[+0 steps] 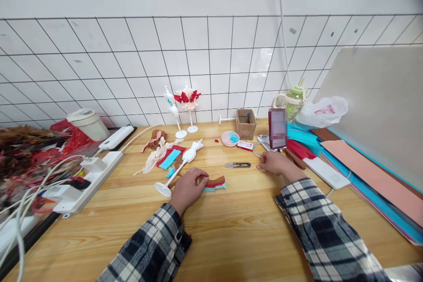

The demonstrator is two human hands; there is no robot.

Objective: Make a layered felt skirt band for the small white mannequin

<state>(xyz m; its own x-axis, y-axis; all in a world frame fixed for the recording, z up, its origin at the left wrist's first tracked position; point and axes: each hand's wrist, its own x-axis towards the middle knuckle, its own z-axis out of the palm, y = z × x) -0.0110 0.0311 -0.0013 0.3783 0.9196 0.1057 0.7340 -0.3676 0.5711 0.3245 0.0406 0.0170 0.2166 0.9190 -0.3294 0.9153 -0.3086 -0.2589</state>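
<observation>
My left hand (189, 188) rests low over the table with its fingers closed on one end of a layered strip of brown, red and light blue crepe-like material (216, 183). Just behind this hand, a small white dress-form mannequin (190, 154) leans at a tilt, its round base toward me. My right hand (275, 163) is at the table surface in front of the phone (277, 128), fingers bent together; whatever they may hold is too small to make out. Between the hands lie black-handled thread snips (239, 165), touched by neither.
Two upright mini mannequins (191, 116) stand by the wall, one dressed in red and cream. Scraps (171, 158) lie left of centre. A pink dish (228, 142), cardboard box (246, 128) and cup (294, 99) sit behind. A power strip (89, 185) is left, coloured sheets (370, 176) right.
</observation>
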